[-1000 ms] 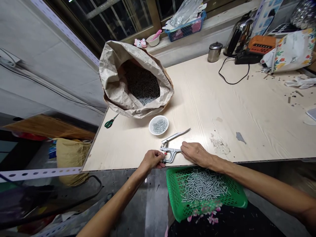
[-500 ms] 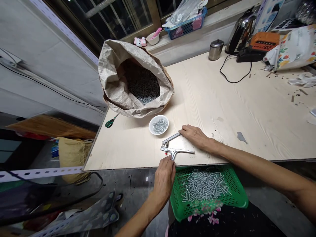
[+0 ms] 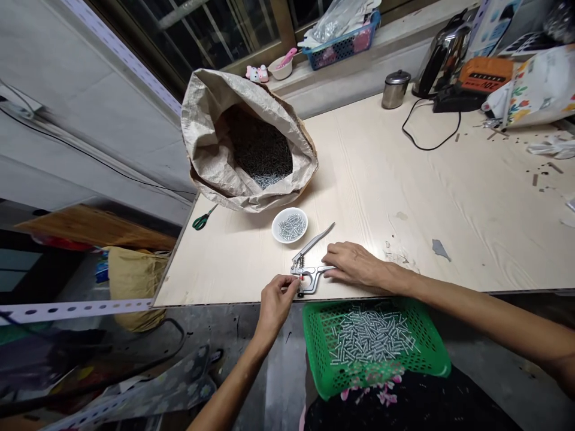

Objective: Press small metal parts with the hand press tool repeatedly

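Observation:
Metal hand-press pliers [image 3: 307,263] lie near the front edge of the pale wooden table [image 3: 404,197], handles spread apart. My left hand [image 3: 276,299] is pinched at the pliers' jaw, fingers closed on something I cannot make out. My right hand [image 3: 354,263] lies flat over the lower handle, pressing it to the table. A small white bowl [image 3: 290,225] of short metal pins stands just behind the pliers. Below the table edge a green plastic basket [image 3: 431,359] holds several metal pins.
A large open sack [image 3: 211,149] of dark metal pieces stands at the table's back left, green-handled scissors [image 3: 203,220] beside it. Far right are a kettle [image 3: 438,54], a steel canister [image 3: 394,90], a black cable [image 3: 426,129] and a flowered bag [image 3: 534,90]. A blue basket [image 3: 344,45] sits on the windowsill.
My left hand came up from the basket's edge to the pliers' jaw. My right hand moved from the upper handle down onto the lower handle.

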Motion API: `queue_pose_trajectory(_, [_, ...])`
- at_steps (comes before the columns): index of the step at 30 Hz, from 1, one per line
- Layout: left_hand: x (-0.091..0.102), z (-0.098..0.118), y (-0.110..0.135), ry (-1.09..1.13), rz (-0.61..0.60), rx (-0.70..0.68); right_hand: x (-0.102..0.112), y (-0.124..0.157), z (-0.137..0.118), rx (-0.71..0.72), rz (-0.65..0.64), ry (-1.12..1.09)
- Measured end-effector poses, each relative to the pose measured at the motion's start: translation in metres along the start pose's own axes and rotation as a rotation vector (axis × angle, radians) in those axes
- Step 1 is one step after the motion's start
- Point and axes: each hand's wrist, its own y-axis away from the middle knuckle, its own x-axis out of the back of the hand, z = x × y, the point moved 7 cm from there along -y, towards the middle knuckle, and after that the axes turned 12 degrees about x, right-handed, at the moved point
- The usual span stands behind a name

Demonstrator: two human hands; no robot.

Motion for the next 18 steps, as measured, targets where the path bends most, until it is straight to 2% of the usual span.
queue_pose_trajectory(6, [-0.006,-0.013,-0.017,-0.102,-0.087,0.116,-0.015,0.008,0.000,-0.046,-0.005,0.032])
queue_pose_trajectory(11, [-0.011,-0.024,-0.025,-0.058,-0.183,0.196,-0.020,0.008,0.002,-0.073,-0.007,0.039])
queue_pose_trajectory(15, [-0.017,-0.023,-0.027,0.030,-0.313,0.276,-0.021,0.008,0.002,-0.091,-0.014,0.032])
queue_pose_trajectory(18, [-0.019,-0.017,-0.029,0.035,-0.374,0.288,-0.021,0.008,0.001,-0.098,-0.007,0.029])
